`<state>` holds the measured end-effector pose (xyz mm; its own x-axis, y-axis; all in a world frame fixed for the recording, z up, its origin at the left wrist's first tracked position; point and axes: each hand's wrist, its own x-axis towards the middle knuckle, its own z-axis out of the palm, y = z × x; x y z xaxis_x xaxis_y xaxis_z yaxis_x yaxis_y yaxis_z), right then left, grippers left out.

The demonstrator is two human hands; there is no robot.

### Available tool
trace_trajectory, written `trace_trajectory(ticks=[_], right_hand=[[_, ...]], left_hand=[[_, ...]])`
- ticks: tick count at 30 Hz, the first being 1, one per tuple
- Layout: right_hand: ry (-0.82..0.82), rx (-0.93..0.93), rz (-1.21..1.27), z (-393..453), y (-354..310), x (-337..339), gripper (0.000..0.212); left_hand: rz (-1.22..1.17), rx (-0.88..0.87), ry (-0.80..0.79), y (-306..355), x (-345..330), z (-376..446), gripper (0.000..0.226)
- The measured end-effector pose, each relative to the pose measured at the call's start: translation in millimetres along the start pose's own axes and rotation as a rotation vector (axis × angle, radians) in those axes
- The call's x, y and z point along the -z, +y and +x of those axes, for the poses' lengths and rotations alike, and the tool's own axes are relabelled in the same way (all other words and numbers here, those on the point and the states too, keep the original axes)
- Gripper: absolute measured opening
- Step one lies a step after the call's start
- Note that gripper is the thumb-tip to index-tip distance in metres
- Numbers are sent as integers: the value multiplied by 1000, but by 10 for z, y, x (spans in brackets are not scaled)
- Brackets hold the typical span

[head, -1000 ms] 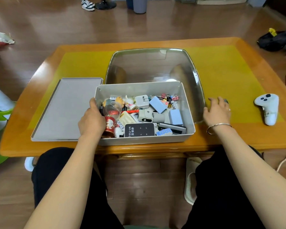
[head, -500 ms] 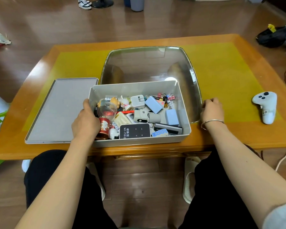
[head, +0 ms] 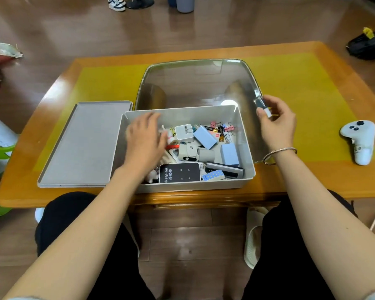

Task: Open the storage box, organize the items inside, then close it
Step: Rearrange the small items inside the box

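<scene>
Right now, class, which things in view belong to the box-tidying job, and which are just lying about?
Part of the job:
storage box, open, full of small items
lid, off, left of the box
left hand, over the box's contents
right hand, pinching a small item

Lying about:
white controller on the table
black bag on the floor

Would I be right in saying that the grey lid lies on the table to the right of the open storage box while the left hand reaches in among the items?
Not quite: the head view shows the grey lid lying to the left of the open storage box, not the right. The rest holds: it rests on the table, and the left hand reaches in among the items.
</scene>
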<state>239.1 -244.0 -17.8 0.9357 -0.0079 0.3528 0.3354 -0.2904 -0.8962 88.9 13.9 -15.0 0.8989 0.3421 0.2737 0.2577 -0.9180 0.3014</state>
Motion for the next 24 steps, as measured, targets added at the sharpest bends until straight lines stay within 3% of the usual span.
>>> trace_trajectory(ticks=[5,10,16,24], right_hand=[[-233,44,2,17,-78,-239,28],[-304,133,-68,47,-32,-253,33],[-426,122,-128,13,-49,-276,28],[-438,216,-228,38,-74,-300,26]], left_hand=[[-113,-363,-281,576,-202,329,45],[135,-404,-527,776,-522,526,44],[78,-355,-432,822,-648,564,36],[-265,-260,-224,635,-267,327,24]])
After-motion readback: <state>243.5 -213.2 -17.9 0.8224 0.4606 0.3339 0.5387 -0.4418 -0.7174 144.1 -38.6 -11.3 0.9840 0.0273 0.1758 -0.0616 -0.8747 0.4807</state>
